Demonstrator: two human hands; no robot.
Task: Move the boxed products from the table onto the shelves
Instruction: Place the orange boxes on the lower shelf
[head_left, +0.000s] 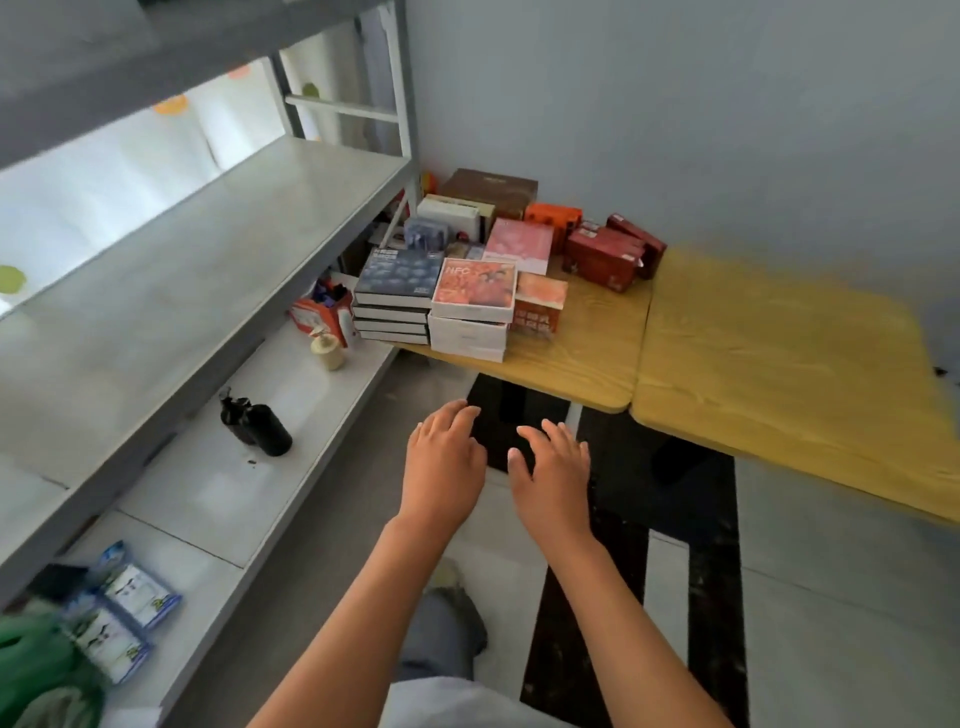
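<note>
Left hand (444, 457), right hand (553, 470): side by side at centre, grip wide, fingers spread, holding nothing. Boxed products (470, 291): stacked at 12 o'clock on yellow table (779, 364). Shelves (182, 270): at 10 o'clock.

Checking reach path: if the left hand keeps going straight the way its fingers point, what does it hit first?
Probably the table front edge, then the white box stack just behind it. The left hand is open, fingers aimed up-frame toward that stack. The hand's height relative to the table is unclear, so it might pass under the edge.
</note>
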